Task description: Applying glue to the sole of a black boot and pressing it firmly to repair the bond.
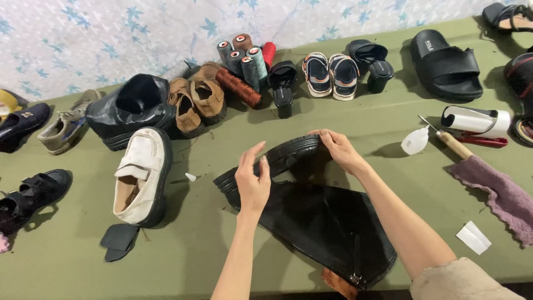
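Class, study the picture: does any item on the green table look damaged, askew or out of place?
Yes. The black boot held by both hands lies flat on its side, its shaft collapsed. A loose dark insole lies outside the white shoe, on the table by its heel.

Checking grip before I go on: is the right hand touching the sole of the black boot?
Touching. The head view shows the right hand with its fingers curled over the end of the black boot's sole, no gap between them.

Shoe-repair workshop: worn shoes [141,175], thread spools [244,58], awl [447,139].
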